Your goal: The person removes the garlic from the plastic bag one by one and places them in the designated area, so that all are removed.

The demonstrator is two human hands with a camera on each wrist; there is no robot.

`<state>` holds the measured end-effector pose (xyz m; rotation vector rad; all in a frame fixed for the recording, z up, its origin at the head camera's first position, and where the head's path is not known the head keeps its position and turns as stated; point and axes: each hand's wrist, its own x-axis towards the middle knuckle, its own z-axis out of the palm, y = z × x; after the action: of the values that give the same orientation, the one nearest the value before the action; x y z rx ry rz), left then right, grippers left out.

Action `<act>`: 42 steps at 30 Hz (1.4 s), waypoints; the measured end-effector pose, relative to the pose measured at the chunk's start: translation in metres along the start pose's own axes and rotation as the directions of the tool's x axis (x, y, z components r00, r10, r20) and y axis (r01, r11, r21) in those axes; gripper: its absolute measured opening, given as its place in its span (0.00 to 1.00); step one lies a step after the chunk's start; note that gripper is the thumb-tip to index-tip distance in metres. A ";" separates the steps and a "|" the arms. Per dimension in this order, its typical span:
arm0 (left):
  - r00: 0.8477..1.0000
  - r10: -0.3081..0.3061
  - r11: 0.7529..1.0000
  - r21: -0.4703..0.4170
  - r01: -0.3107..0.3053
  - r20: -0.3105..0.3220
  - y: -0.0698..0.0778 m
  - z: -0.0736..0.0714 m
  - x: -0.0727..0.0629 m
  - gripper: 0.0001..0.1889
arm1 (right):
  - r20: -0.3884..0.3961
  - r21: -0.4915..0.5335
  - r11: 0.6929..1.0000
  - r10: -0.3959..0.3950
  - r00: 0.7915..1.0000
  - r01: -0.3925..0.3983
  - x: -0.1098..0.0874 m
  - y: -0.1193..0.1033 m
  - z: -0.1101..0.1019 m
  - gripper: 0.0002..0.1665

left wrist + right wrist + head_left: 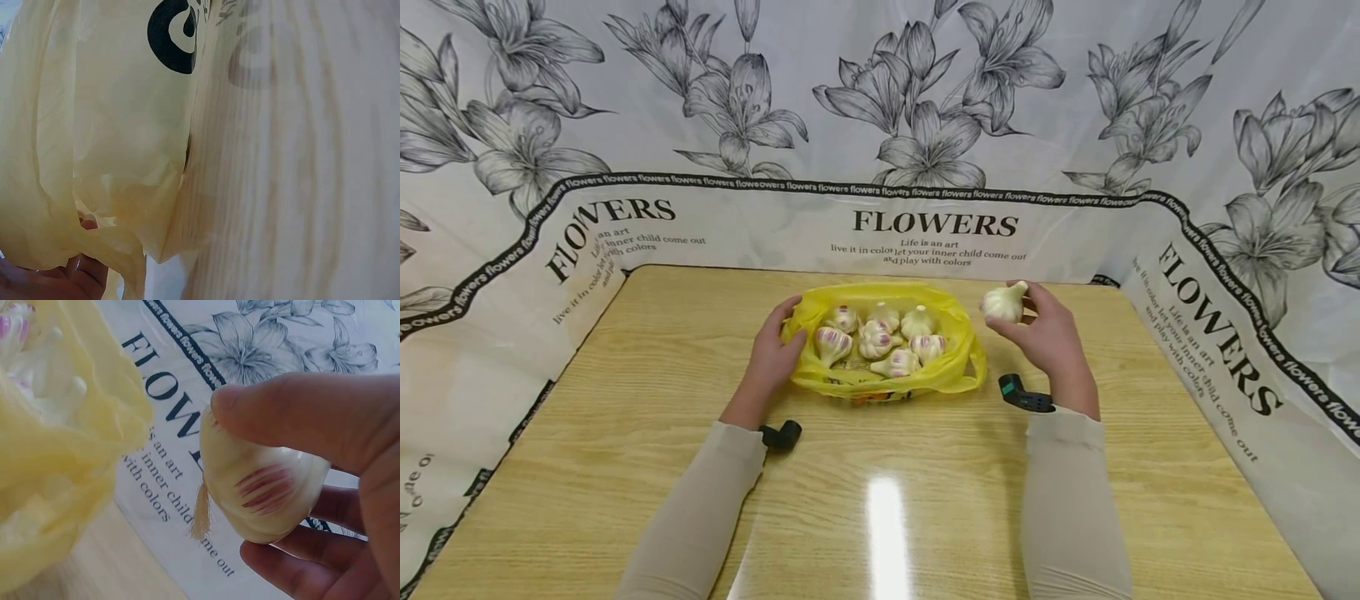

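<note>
A yellow plastic bag [951, 372] lies on the table with its mouth spread wide. Several white garlic bulbs [875, 340] with purple streaks sit inside it. At the bag's left end, my left hand [769, 350] grips the rim, thumb toward the front. The left wrist view shows the bag's side [125, 125] close up, with the fingers [84, 278] partly hidden by plastic. Right of the bag and apart from it, my right hand [1054, 335] pinches one garlic bulb [1002, 304] between thumb and fingers. Dry roots hang from this bulb [269, 487] in the right wrist view.
The wooden table [820, 500] carries a glare streak in front of the bag. A white floral-printed sheet [760, 225] stands around its back and sides. Dark wrist devices, one on the left [782, 436] and one on the right [1024, 394], stick out near the sleeves.
</note>
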<state>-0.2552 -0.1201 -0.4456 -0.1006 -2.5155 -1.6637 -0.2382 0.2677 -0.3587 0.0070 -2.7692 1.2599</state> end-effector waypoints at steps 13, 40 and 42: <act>1.000 -0.019 1.000 -0.006 0.019 0.010 -0.004 0.003 0.001 0.28 | -0.028 -0.040 0.997 0.063 0.998 -0.064 -0.001 0.034 -0.001 0.49; 1.000 -0.017 1.000 0.002 0.017 0.002 -0.001 0.001 -0.002 0.28 | -0.013 0.003 0.986 0.165 0.986 -0.165 0.008 0.090 0.018 0.45; 1.000 -0.020 1.000 0.003 0.020 0.004 -0.001 0.001 -0.002 0.28 | -0.018 -0.004 0.987 0.158 0.987 -0.158 0.009 0.093 0.019 0.45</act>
<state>-0.2535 -0.1196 -0.4473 -0.0790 -2.5300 -1.6688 -0.2527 0.3151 -0.4402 -0.2277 -2.8061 1.2803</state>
